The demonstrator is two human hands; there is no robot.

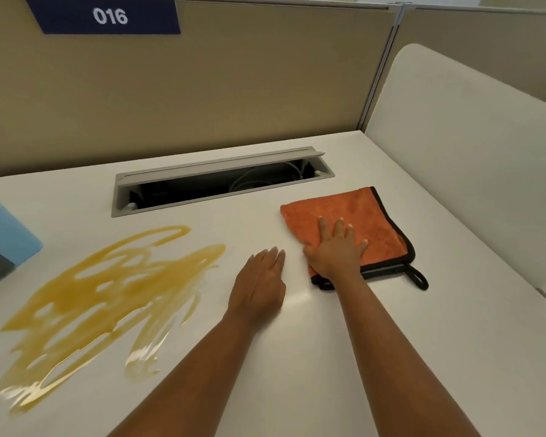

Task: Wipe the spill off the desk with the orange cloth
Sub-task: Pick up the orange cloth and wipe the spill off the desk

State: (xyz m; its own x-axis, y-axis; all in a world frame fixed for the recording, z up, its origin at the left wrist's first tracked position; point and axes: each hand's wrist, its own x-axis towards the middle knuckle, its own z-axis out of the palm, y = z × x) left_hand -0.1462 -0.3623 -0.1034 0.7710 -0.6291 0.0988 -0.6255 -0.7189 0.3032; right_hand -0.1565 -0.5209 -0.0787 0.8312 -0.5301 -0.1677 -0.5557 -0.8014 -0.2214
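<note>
A folded orange cloth [366, 216] with black edging and a black hanging loop lies on the white desk [344, 357], right of centre. My right hand [336, 249] rests flat on the cloth's near left part, fingers spread. My left hand [259, 287] lies palm down on the bare desk just left of the cloth, fingers together, holding nothing. A wide amber liquid spill [108, 298] smears across the left half of the desk, apart from both hands.
An open grey cable tray [221, 179] with cables inside is sunk into the desk behind the hands. A light blue box [7, 231] stands at the left edge. Beige partitions with a "016" sign [108, 15] close off the back; a white panel [473, 152] stands on the right.
</note>
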